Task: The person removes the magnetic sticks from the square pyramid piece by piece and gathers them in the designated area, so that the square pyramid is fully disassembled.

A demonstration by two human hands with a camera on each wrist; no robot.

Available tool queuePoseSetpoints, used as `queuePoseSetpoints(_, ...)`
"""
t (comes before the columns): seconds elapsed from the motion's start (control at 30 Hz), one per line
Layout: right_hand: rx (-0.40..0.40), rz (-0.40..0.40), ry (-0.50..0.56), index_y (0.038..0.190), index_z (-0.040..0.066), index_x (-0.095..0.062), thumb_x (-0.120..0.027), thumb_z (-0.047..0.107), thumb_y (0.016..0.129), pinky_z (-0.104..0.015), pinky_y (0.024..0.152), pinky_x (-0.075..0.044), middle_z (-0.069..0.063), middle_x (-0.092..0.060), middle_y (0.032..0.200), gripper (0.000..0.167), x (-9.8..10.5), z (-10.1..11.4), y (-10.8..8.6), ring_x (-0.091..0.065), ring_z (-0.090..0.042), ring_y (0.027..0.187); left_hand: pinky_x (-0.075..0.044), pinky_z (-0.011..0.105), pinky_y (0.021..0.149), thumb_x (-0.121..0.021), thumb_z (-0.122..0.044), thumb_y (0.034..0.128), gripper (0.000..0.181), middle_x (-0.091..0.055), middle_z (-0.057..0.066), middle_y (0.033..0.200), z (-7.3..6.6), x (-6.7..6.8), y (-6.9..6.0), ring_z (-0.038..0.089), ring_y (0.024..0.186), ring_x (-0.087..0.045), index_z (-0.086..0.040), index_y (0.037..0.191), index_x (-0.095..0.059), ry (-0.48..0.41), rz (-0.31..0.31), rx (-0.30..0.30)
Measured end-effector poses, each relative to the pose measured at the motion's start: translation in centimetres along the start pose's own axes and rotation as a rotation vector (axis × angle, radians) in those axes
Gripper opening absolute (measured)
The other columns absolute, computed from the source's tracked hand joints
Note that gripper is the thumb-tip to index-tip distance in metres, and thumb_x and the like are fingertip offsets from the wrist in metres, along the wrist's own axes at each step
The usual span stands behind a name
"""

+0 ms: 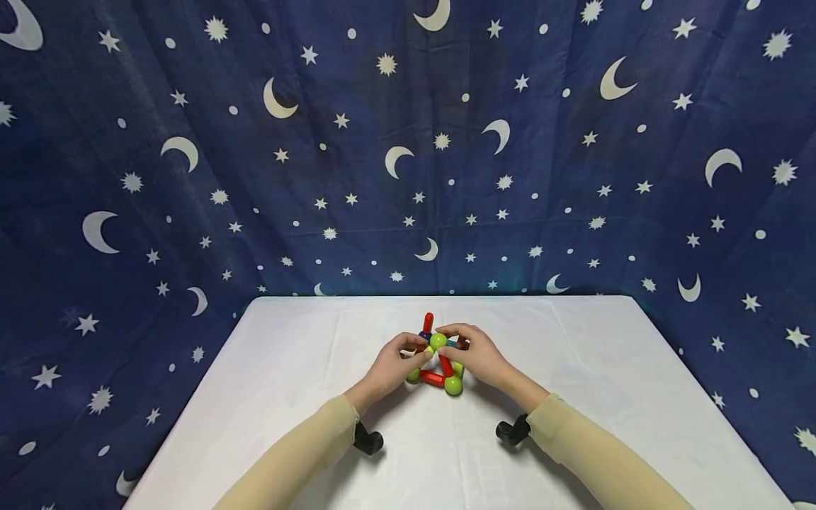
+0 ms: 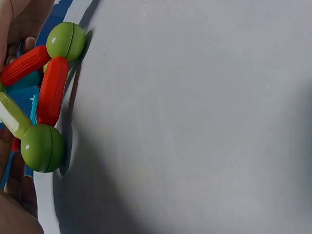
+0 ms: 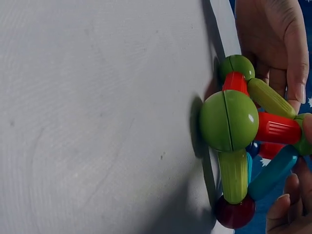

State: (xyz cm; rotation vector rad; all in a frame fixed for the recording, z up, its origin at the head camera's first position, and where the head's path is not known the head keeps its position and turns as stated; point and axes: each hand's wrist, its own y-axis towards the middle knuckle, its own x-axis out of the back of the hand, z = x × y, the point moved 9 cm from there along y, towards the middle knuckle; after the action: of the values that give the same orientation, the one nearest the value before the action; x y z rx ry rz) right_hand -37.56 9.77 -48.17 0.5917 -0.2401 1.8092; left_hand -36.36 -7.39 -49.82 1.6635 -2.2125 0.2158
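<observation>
Holding ball-rod frame (image 1: pixel 433 379): LH (image 1: pixel 394 363), RH (image 1: pixel 481 356); tbl side edges (image 1: pixel 199 398) far off.

No readable text, labels, brands, numbers or signs

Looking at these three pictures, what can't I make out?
Head view: parts of the toy frame, hidden by the left hand and right hand.
Left wrist view: both hands, cut off by the left edge.
Right wrist view: green ball at the right edge, cut off and partly behind a fingertip.
Right wrist view: dark blue ball, mostly behind the nearest green ball.
</observation>
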Motion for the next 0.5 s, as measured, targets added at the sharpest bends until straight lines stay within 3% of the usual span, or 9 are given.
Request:
queuePoseSetpoints(0.2, -0.017, 0.006, -0.011, 0.131, 0.022, -0.07, -0.077, 0.029, 0.094, -0.041, 0.084, -0.044, 0.008, -0.065, 0.116, 0.039, 0.01, -0.35, 0.13, -0.051, -0.024, 0.099, -0.046, 0.045, 0.098, -0.073, -0.031, 0.0972, 0.028, -0.067, 0.002, 0.114, -0.12, -0.27, 0.02, 0.02, 0.108, -0.06, -0.013, 0.118, -0.068, -0.036, -0.019, 0.001)
queuePoseSetpoints(0.5, -0.008, 0.022, 0.004, 0.134, 0.02, -0.068, -0.076, 0.031, 0.094, -0.039, 0.082, -0.043, 0.006, -0.065, 0.114, 0.042, 0.08, -0.16, 0.17, -0.05, -0.023, 0.099, -0.054, 0.032, 0.079, -0.074, -0.033, 0.0959, 0.028, -0.067, 0.001, 0.105, 0.48, -0.59, 0.37, 0.02, 0.098, -0.061, -0.013, 0.114, -0.071, -0.047, -0.031, 0.058)
